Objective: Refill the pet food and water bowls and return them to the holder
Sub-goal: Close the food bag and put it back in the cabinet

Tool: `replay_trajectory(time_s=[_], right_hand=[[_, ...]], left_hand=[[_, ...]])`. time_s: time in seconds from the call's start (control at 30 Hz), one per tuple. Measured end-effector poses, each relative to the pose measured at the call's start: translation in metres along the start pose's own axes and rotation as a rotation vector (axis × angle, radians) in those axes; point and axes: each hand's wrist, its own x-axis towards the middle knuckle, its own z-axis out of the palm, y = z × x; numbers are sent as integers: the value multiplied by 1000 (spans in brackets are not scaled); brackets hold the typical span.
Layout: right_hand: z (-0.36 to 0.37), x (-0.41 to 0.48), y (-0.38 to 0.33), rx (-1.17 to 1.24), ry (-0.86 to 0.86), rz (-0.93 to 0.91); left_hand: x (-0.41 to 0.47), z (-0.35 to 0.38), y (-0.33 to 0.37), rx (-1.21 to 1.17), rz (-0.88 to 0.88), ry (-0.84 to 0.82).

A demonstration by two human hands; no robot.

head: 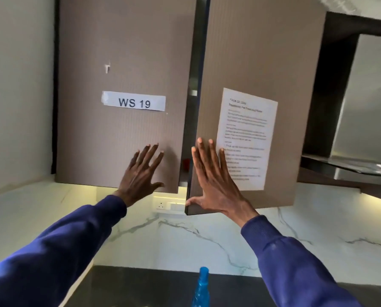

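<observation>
Brown ribbed cupboard doors: your left hand (140, 171) lies flat, fingers spread, on the left door (118, 52), at 6 o'clock from the WS 19 label (133, 101). Your right hand (214, 187) presses flat on the ajar right door (262, 52), with the printed sheet (247, 138) at its 1 o'clock. The bowls are out of view.

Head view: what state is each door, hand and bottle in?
Left door, shut or nearly so; cannot tell which.
Right door, ajar, dark gap at its inner edge.
Left hand, fingers straight, flat on the left door.
Right hand, fingers straight, flat on the right door.
Spray bottle, upright.
</observation>
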Motion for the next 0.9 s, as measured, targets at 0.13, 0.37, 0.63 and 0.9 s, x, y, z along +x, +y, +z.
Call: replay_trajectory(time_s=[0.13, 0.37, 0.63, 0.9], right_hand=[[37, 45, -7, -39, -53, 45], [89, 96, -5, -101, -102, 102], [124, 91, -1, -166, -61, 81], [197, -35, -59, 332, 36, 193]], left_hand=[[13, 29, -23, 16, 77, 72], [19, 65, -46, 3, 174, 165], [16, 79, -54, -92, 192, 226], [-91, 129, -30, -282, 178, 222]])
